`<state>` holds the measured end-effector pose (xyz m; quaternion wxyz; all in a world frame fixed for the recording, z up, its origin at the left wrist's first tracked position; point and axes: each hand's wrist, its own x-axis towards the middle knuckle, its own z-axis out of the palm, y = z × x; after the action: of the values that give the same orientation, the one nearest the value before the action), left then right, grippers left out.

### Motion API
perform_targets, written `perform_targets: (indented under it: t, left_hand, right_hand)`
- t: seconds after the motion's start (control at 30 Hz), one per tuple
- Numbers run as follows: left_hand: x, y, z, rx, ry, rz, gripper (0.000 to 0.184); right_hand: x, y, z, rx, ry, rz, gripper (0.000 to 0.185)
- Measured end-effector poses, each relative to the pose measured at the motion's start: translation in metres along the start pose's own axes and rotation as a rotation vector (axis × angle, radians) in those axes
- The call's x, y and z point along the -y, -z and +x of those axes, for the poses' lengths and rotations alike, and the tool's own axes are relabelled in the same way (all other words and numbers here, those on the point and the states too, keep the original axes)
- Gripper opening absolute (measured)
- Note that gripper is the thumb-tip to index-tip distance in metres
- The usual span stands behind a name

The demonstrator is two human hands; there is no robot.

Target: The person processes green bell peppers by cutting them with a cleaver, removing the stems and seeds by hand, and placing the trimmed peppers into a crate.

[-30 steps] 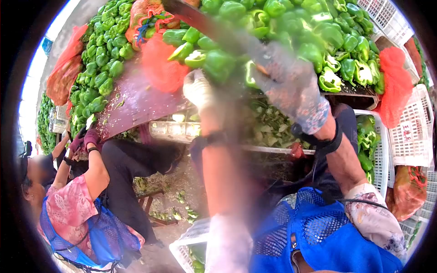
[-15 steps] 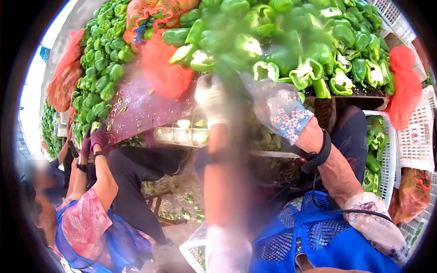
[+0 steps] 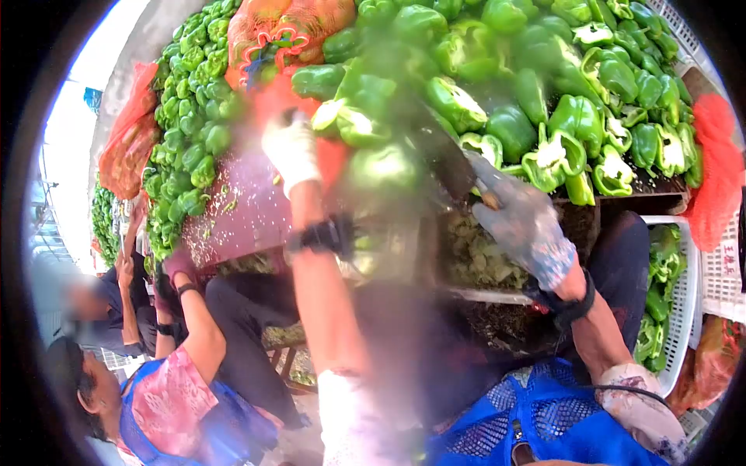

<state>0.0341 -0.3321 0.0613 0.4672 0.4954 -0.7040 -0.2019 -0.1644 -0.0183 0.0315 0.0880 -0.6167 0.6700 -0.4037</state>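
Note:
My left hand (image 3: 291,151), in a white glove, reaches over the work surface by a bundle of red mesh (image 3: 284,97). Its fingers are blurred, and I cannot tell whether they hold anything. My right hand (image 3: 524,221) wears a grey glove with a floral cuff. It is closed round a knife (image 3: 447,159) whose broad dark blade points up and left. Just beyond the blade lie a cut green bell pepper (image 3: 552,159) and a whole green bell pepper (image 3: 510,132). Blur covers the middle of the view.
Green peppers are heaped at the back left (image 3: 183,116) and across the back. A white crate (image 3: 688,287) at right holds cut peppers. Scraps lie in a bin (image 3: 483,252) below the table edge. At left, a co-worker in a pink sleeve (image 3: 167,400) works with gloved hands.
My left hand has moved left, away from the pepper pieces and towards the red mesh. My right hand has shifted right and lower, and the knife blade now shows more clearly.

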Motion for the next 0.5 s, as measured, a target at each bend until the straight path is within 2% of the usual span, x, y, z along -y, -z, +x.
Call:
perform_targets:
  t: [0.03,0.1,0.13,0.17,0.23,0.3,0.37,0.43,0.5]
  left_hand:
    - [0.007,-0.007,0.024,0.014,-0.103,0.184,0.028]
    - [-0.008,-0.020,0.059,0.179,-0.116,0.524,0.036]
    - [0.016,-0.032,0.085,0.289,-0.276,0.589,0.048]
    - [0.001,-0.039,0.092,0.440,-0.307,0.663,0.060]
    - [0.045,-0.072,0.127,0.499,-0.637,0.854,0.069]
    - [0.010,-0.078,0.114,0.683,-0.572,1.051,0.082]
    - [-0.002,-0.082,0.113,0.718,-0.460,1.078,0.087]
    - [-0.002,-0.083,0.109,0.655,-0.474,1.017,0.092]
    - [-0.005,-0.085,0.102,0.582,-0.439,0.922,0.092]
  right_hand:
    - [0.010,0.012,0.002,-0.030,-0.036,0.031,0.061]
    - [0.038,0.041,0.011,-0.010,-0.163,0.011,0.064]
    - [0.040,0.046,0.008,0.001,-0.154,-0.023,0.065]
    - [0.041,0.052,0.004,0.011,-0.144,-0.057,0.067]
    - [0.049,0.061,0.001,0.126,-0.150,-0.131,0.070]
    - [0.054,0.066,-0.005,0.271,-0.128,-0.212,0.073]
    - [0.049,0.058,-0.015,0.291,-0.098,-0.092,0.074]
    - [0.051,0.052,-0.023,0.353,-0.033,-0.341,0.074]
    - [0.051,0.046,-0.023,0.376,-0.038,-0.359,0.074]
